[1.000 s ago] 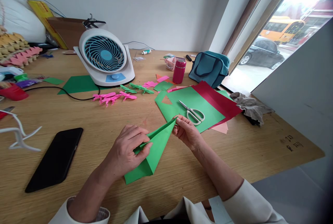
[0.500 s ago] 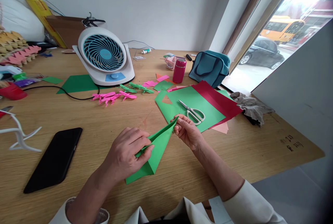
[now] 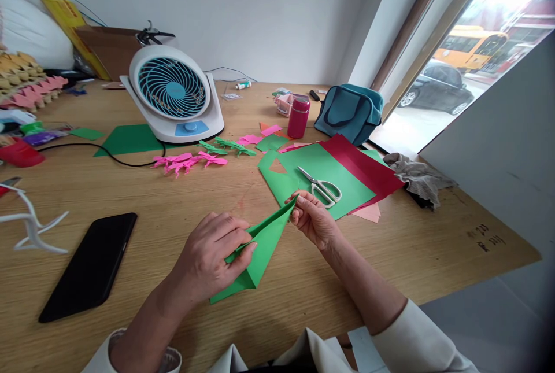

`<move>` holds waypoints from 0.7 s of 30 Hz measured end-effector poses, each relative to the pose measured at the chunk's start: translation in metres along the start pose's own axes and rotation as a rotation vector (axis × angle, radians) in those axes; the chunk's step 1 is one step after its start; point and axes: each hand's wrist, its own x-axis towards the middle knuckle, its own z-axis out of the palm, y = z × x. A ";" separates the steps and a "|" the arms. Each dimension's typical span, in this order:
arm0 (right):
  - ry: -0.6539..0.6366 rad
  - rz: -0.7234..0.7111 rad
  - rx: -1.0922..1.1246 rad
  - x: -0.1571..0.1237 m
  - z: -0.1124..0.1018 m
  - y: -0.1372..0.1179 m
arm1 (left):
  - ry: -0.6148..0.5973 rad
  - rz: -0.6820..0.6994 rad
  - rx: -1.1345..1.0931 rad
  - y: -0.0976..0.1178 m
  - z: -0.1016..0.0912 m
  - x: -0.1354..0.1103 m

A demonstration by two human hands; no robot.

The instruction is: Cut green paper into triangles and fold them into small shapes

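Observation:
A folded piece of green paper (image 3: 265, 248) is held between both hands above the table's front part. My left hand (image 3: 219, 254) grips its left side, thumb on the near face and fingers over the upper fold. At the paper's pointed upper right tip, my right hand (image 3: 311, 220) pinches it between thumb and fingers. The folded layers stand slightly apart along the top edge. Just beyond my right hand, white-handled scissors (image 3: 325, 189) lie on a stack of green sheets (image 3: 351, 188). Folded pink paper figures (image 3: 182, 162) and green ones (image 3: 232, 146) lie farther back.
A black phone (image 3: 91, 266) lies at left, near a white bent object (image 3: 34, 222). Behind stand a fan (image 3: 173, 92), a pink flask (image 3: 299, 117) and a teal bag (image 3: 350, 113). Red sheets (image 3: 364, 167) and a grey cloth (image 3: 418, 176) are at right.
Almost nothing differs. Both hands keep their grip on the green paper, whose lower edge has shifted very slightly.

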 end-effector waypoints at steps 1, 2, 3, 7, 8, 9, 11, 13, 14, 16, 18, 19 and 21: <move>0.001 -0.001 -0.002 0.000 0.000 0.000 | 0.002 0.000 -0.001 0.000 0.000 0.000; 0.001 -0.002 -0.003 0.000 0.000 0.000 | 0.003 0.001 -0.002 0.000 0.000 0.000; 0.001 -0.003 -0.005 0.000 0.000 0.000 | 0.005 0.003 -0.003 -0.001 0.000 0.000; 0.005 -0.007 -0.017 0.000 0.001 0.000 | 0.010 0.007 -0.004 -0.001 -0.001 0.001; 0.005 -0.009 -0.021 -0.001 0.001 0.000 | 0.011 0.008 -0.003 0.000 -0.001 0.001; 0.003 -0.012 -0.026 -0.001 0.001 0.000 | 0.011 0.007 -0.002 0.000 -0.001 0.001; -0.001 -0.017 -0.036 -0.001 0.001 0.000 | 0.008 0.006 -0.001 0.000 -0.001 0.001; -0.004 -0.021 -0.044 -0.001 0.001 0.000 | 0.003 -0.001 -0.002 0.001 -0.001 0.001; -0.004 -0.023 -0.046 -0.001 0.001 0.001 | 0.003 -0.003 -0.002 0.001 -0.001 0.002; -0.003 -0.028 -0.048 -0.001 0.000 0.001 | 0.002 -0.008 0.001 0.001 0.000 0.002; 0.001 -0.037 -0.051 -0.001 0.000 0.001 | 0.007 -0.014 0.005 0.000 0.000 0.002; 0.004 -0.044 -0.054 -0.001 0.000 0.001 | 0.011 -0.020 0.006 0.000 0.001 0.002; 0.015 -0.058 -0.061 0.000 -0.001 0.002 | 0.020 -0.044 0.010 -0.001 0.002 0.001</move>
